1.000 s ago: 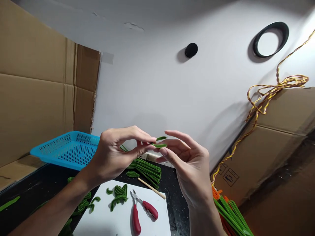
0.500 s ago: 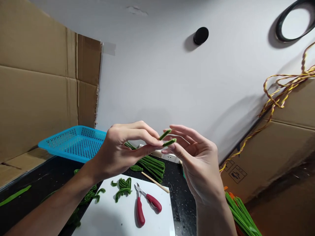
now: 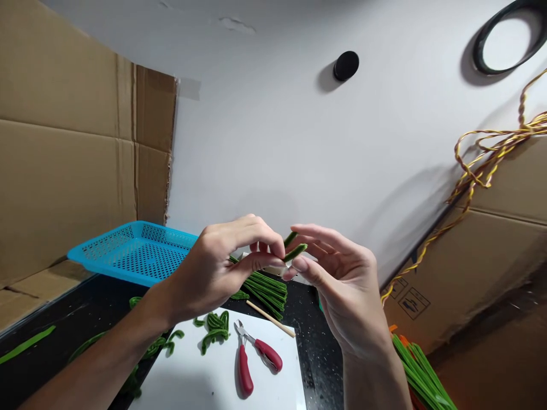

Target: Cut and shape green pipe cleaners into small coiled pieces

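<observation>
Between the thumb and fingers of my left hand point(image 3: 226, 265) is a green pipe cleaner point(image 3: 296, 252), folded so that two short fuzzy ends stick out to the right. My right hand point(image 3: 348, 279) curves around those ends with its fingers apart. Its index fingertip meets or nearly meets the upper end, and its thumb sits just under the lower one. Below both hands lies a white board point(image 3: 183, 387). It carries red-handled nippers point(image 3: 244, 364), their handles spread, and a small pile of bent green pipe cleaner pieces point(image 3: 216, 329).
A blue perforated basket point(image 3: 85, 254) stands at the back left. Behind the board are a bundle of straight green pipe cleaners point(image 3: 268, 293) and a wooden stick point(image 3: 270, 318). More green stems point(image 3: 421, 373) stand at the lower right. Cardboard point(image 3: 64, 171) walls the left side.
My left fingers have shifted slightly right along the pipe cleaner and curled in more. My right index finger has come down to its upper end, and the thumb sits slightly lower.
</observation>
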`<control>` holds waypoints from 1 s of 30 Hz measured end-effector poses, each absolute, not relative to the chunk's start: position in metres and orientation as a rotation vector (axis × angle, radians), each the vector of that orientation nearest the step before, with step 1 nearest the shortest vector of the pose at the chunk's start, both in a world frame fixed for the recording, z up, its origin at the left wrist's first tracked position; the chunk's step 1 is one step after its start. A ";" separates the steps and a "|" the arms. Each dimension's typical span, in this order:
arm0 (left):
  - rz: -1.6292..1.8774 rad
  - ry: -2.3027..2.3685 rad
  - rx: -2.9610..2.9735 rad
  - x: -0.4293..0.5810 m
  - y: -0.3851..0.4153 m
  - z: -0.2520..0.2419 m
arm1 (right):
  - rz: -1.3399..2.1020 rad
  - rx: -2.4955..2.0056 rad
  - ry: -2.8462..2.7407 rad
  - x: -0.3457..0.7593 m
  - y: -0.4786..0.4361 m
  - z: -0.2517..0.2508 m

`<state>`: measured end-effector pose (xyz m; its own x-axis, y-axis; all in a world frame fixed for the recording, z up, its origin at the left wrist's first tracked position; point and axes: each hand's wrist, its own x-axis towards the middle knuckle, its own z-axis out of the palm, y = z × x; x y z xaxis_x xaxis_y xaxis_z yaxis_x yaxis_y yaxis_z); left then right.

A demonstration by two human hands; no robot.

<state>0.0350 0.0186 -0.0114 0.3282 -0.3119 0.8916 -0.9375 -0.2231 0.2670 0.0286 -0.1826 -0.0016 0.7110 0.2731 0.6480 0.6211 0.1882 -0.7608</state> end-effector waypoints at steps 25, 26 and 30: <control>1.007 -1.066 1.645 0.034 0.013 -0.015 | -0.436 -1.472 -0.776 0.027 -0.179 -0.001; 1.011 -1.064 1.654 0.034 0.013 -0.015 | -0.441 -1.476 -0.777 0.026 -0.179 -0.001; 1.018 -1.047 1.701 0.032 0.012 -0.014 | -0.495 -1.473 -0.769 0.023 -0.176 0.000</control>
